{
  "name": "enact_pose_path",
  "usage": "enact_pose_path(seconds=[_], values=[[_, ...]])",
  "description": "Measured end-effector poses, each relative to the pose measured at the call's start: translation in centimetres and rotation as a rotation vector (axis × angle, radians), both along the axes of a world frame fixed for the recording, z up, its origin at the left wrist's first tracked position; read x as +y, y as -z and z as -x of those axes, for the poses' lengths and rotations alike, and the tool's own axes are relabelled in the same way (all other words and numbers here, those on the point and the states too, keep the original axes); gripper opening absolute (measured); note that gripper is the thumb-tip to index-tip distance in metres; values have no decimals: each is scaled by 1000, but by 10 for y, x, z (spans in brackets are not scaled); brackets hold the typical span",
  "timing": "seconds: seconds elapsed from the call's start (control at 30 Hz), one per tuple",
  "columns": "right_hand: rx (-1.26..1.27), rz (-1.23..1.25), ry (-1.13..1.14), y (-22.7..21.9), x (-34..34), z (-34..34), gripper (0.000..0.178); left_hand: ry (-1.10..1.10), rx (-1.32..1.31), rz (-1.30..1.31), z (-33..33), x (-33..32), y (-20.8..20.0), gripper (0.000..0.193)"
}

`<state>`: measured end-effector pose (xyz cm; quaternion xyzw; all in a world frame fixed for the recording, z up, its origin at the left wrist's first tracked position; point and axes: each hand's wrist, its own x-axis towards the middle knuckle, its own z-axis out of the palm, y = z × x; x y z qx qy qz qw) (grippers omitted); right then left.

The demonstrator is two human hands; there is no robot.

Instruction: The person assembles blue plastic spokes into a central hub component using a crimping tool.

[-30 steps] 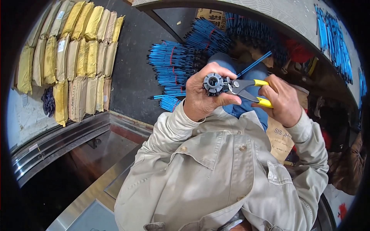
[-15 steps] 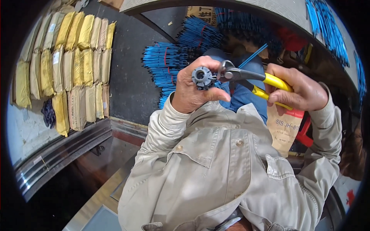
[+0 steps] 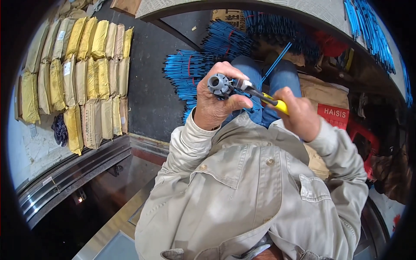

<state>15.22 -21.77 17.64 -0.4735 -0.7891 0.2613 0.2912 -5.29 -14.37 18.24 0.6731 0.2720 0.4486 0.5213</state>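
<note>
My left hand [image 3: 211,108] is wrapped round a dark grey, round plastic part [image 3: 219,84] with a hole in its middle and slots about its rim. In my right hand [image 3: 302,116] is a pair of cutting pliers [image 3: 261,95] with yellow handles, gripped in closed fingers. The pliers' jaws are against the right side of the grey part, by my left fingertips; what lies between the jaws is hidden. Thin blue wires [image 3: 276,63] stick out past the pliers, over my knees.
Bundles of blue wires with dark ends [image 3: 189,69] lie beyond my left hand. Paper-wrapped packs [image 3: 90,78] stand stacked in rows at the left. A curved table edge [image 3: 186,14] crosses the far side. By my right arm stands a brown paper bag [image 3: 323,93].
My right hand has moved left and turned, and the pliers' handles have come closer together. The grey part has shifted slightly left and tilted.
</note>
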Motion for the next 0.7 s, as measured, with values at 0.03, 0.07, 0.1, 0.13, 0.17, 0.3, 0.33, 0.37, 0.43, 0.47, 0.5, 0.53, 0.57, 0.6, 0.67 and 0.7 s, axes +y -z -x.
enact_pose_path(seconds=[0.03, 0.07, 0.1, 0.13, 0.17, 0.3, 0.33, 0.37, 0.43, 0.47, 0.5, 0.53, 0.57, 0.6, 0.67, 0.7], values=[[25, -76, 57, 10, 1, 2, 22, 27, -35, 0, 0, 2, 3, 59], [25, -85, 48, 9, 3, 1, 22, 48, -71, -5, 2, 2, 5, 56], [62, -49, 12, 7, 6, -2, 21, 71, -108, -10, 3, 2, 5, 54], [100, -3, -14, 3, 9, -6, 20, 73, -109, -9, 1, 2, 3, 54], [135, 42, -38, -3, 13, -11, 19, 90, -144, 51, -3, 1, -1, 55], [86, 612, -274, -78, 37, -54, 14, 160, -242, 127, -7, -1, -8, 59], [71, 617, -271, -92, 41, -60, 14, 208, -255, 79, -7, 0, -6, 59], [-19, 596, -314, -104, 46, -65, 15, 248, -267, 29, -7, -1, -4, 59], [-122, 578, -357, -123, 51, -70, 16, 262, -272, 29, -12, -3, -3, 57], [-187, 524, -372, -129, 53, -69, 17, 283, -258, 27, -12, -3, -2, 55], [-250, 469, -389, -135, 54, -68, 17, 301, -243, 25, -13, -4, -2, 54], [-312, 412, -408, -139, 56, -67, 18, 290, -250, 22, -14, -4, -1, 54], [-321, 410, -413, -143, 57, -67, 18, 308, -248, 23, -15, -4, -1, 53], [-372, 401, -408, -148, 57, -67, 18, 324, -245, 24, -16, -4, -1, 52], [-473, 380, -400, -153, 59, -66, 18, 331, -246, 21, -17, -3, -1, 51], [-481, 376, -408, -155, 59, -65, 18, 350, -222, 10, -18, -1, 0, 51]])
